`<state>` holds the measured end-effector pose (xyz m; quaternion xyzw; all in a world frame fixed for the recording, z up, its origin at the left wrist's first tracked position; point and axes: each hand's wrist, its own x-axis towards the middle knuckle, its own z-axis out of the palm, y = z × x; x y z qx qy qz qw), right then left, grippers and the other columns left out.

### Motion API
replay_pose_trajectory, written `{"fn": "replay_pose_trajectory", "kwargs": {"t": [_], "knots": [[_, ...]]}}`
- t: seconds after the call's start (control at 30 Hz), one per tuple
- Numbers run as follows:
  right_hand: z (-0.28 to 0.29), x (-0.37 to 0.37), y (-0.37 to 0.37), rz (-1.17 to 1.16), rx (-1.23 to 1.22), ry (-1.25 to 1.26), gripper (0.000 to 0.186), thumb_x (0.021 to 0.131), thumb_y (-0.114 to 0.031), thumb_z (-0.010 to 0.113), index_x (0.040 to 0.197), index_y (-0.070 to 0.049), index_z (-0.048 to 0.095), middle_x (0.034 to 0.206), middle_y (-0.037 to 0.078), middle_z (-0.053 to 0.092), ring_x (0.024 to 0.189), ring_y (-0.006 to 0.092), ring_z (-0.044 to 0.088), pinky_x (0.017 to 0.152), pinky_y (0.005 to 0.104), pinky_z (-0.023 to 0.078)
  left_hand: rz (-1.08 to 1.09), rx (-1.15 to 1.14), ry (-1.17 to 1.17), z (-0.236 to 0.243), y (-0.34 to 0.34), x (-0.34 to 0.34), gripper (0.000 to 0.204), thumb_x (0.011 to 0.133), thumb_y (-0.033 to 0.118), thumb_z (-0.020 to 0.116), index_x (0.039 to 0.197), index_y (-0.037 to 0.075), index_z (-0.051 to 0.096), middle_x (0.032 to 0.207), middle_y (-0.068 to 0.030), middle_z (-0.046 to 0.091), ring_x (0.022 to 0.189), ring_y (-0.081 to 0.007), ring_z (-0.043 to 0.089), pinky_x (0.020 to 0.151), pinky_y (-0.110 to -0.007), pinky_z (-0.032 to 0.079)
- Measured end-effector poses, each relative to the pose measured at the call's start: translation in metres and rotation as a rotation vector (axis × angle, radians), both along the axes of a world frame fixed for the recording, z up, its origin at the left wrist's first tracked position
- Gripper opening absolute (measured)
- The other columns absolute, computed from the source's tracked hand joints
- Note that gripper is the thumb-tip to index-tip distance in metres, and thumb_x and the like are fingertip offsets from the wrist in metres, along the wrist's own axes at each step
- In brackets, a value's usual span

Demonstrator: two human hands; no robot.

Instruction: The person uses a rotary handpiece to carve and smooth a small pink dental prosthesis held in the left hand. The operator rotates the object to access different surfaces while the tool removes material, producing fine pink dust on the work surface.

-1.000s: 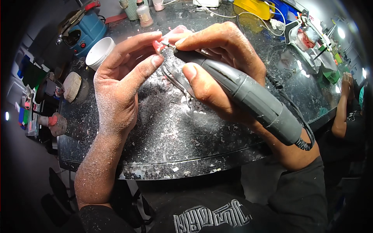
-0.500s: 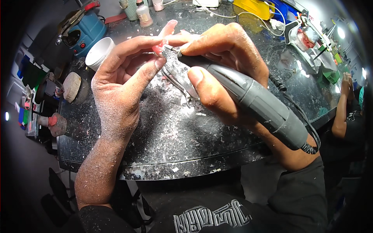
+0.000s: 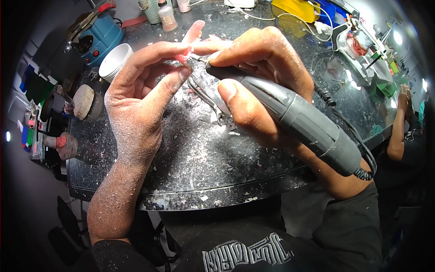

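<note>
A pink acrylic denture base (image 3: 194, 31) is pinched between the thumb and fingers of my left hand (image 3: 140, 90), which is coated in pale dust. Part of the piece is hidden behind those fingers. My right hand (image 3: 272, 59) wraps round a black rotary handpiece (image 3: 290, 106), a coiled cord leaving its rear end. The handpiece's thin metal bur (image 3: 197, 57) points left and meets the pink piece at its lower edge; exact contact is too small to tell. Below the hands, a thin metal hand tool (image 3: 206, 96) lies on the dusty black table (image 3: 195, 167).
Left of my hand stand a white cup (image 3: 116, 62), a round plaster block (image 3: 84, 101) and a blue machine (image 3: 97, 41). Along the back are a bottle (image 3: 168, 19) and a yellow tray (image 3: 297, 10). White dust and shavings cover the tabletop. Another person's arm (image 3: 398, 122) shows at far right.
The pink denture base has tilted slightly, its upper end now a little higher and further left. Both hands have shifted very slightly left; their grips are the same.
</note>
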<state>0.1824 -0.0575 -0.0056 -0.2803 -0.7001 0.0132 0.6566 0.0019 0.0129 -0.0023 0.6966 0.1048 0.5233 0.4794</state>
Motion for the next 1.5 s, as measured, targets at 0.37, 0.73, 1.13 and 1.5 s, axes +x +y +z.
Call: {"fn": "replay_pose_trajectory", "kwargs": {"t": [0.37, 0.73, 1.13, 1.5], "knots": [[-0.001, 0.0, 0.002, -0.019, 0.027, 0.004, 0.03, 0.069, -0.005, 0.071, 0.098, -0.002, 0.063, 0.086, 0.009, 0.062, 0.079, 0.018, 0.067, 0.074, 0.0288, 0.054, -0.003, 0.05, 0.005, -0.001, 0.002, -0.001, 0.034, 0.086, -0.012, 0.064, 0.118, -0.001, 0.064, 0.113, -0.0116, 0.067, 0.107, -0.0165, 0.064, 0.097, -0.03, 0.054], [0.009, 0.006, -0.011, 0.041, -0.11, -0.075, 0.027, 0.08, -0.004, 0.064, 0.105, 0.003, 0.059, 0.099, 0.012, 0.06, 0.102, 0.0231, 0.065, 0.091, 0.0333, 0.05, 0.001, 0.071, 0.018, 0.0, 0.001, -0.001, 0.032, 0.087, -0.011, 0.066, 0.117, 0.0, 0.065, 0.113, -0.0104, 0.068, 0.104, -0.0145, 0.065, 0.095, -0.028, 0.053], [0.013, 0.006, -0.018, 0.069, -0.221, -0.081, 0.025, 0.084, -0.003, 0.06, 0.108, 0.005, 0.057, 0.107, 0.015, 0.061, 0.115, 0.026, 0.062, 0.1, 0.0363, 0.047, 0.001, 0.002, 0.014, 0.0, -0.001, 0.0, 0.032, 0.086, -0.009, 0.068, 0.117, -0.001, 0.065, 0.112, -0.0106, 0.069, 0.105, -0.0143, 0.065, 0.095, -0.027, 0.052], [0.014, 0.006, -0.017, 0.075, -0.192, -0.083, 0.027, 0.084, -0.002, 0.06, 0.11, 0.006, 0.057, 0.108, 0.015, 0.06, 0.114, 0.0248, 0.062, 0.105, 0.0375, 0.045, 0.005, -0.062, 0.03, 0.003, -0.005, 0.001, 0.032, 0.086, -0.008, 0.069, 0.117, -0.001, 0.063, 0.112, -0.0115, 0.069, 0.107, -0.0158, 0.066, 0.099, -0.029, 0.052]]}}
